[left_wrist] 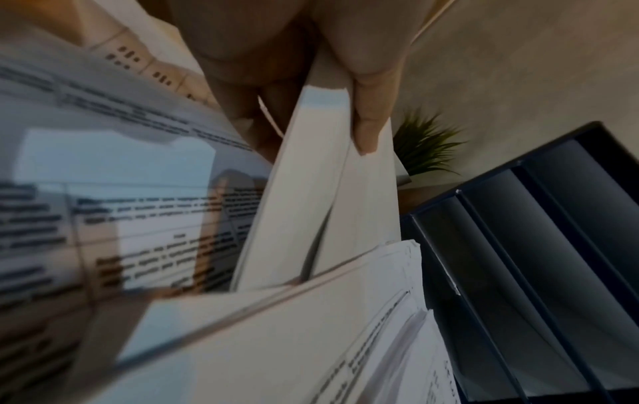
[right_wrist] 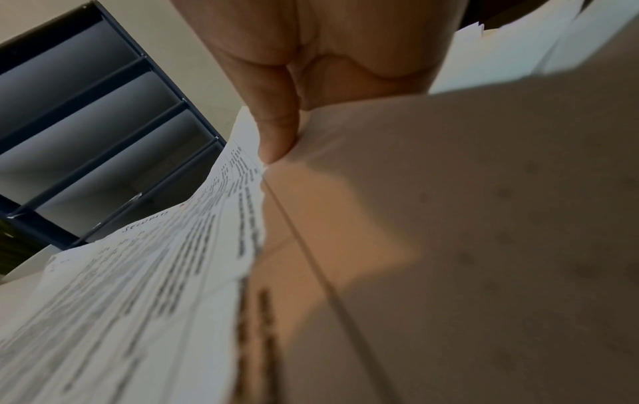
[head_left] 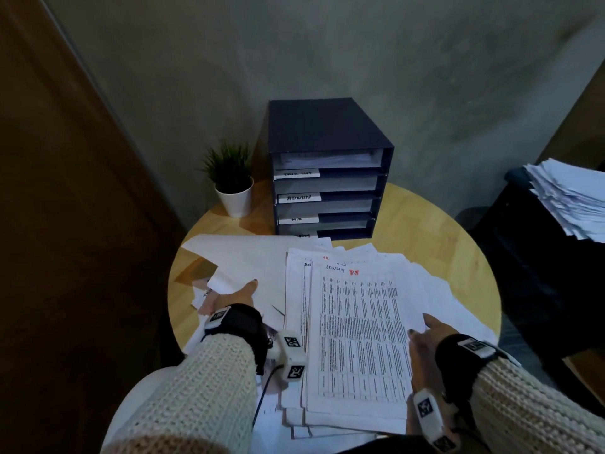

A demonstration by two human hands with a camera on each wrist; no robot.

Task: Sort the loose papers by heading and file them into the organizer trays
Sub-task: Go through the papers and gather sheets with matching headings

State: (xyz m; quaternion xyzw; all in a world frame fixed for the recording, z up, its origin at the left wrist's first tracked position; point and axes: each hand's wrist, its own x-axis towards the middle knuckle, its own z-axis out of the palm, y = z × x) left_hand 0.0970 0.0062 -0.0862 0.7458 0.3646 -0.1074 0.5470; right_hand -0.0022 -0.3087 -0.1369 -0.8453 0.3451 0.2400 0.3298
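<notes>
- Head view: I see the loose white printed papers (head_left: 357,326) spread in overlapping heaps over the near half of the round pale wooden worktop (head_left: 422,214). The dark blue organizer with stacked labelled trays (head_left: 327,178) stands at the far edge; its top tray holds some sheets, and the lower ones look grey and I can't tell their contents. I judge most of the sorting is left. My left hand (head_left: 234,298) grips a lifted bunch of sheets on the left. My right hand (head_left: 425,342) is at the right edge of the sheet headed in handwriting.
- Around: a small green plant in a white pot (head_left: 233,181) stands left of the organizer, and another white paper stack (head_left: 569,198) lies on dark furniture at far right. The heap crowds the bottom tray's mouth.
- Left wrist view: my fingers (left_wrist: 371,120) are curled, pinching a thick wad of sheets.
- Right wrist view: my fingers (right_wrist: 276,131) are pinching the printed sheet's edge.
</notes>
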